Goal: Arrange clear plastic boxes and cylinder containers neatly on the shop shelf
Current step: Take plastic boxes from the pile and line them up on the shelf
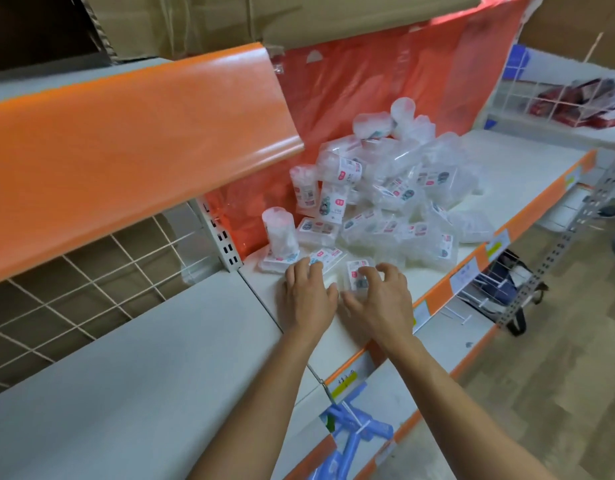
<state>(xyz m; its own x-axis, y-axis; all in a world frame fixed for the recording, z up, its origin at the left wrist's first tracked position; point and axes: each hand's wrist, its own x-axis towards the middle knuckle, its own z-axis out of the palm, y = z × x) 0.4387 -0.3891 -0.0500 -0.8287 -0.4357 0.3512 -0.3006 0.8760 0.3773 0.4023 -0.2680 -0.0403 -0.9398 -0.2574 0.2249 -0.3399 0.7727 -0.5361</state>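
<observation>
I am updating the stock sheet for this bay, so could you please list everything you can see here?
pile of clear boxes and cylinder containers: too many to count, clear with white-pink labels, heaped on the shelf
upright cylinder container: one, clear, left of the pile
flat clear box: one, clear, front left
small clear box: one, clear, front of the pile
shelf: one, white with orange edge
plastic sheet: one, red, behind the pile
red packets: several, wire basket, upper right
blue packets: several, hanging below the shelf
left hand: fingertips touch the flat clear box
right hand: fingers curl round the small clear box
</observation>
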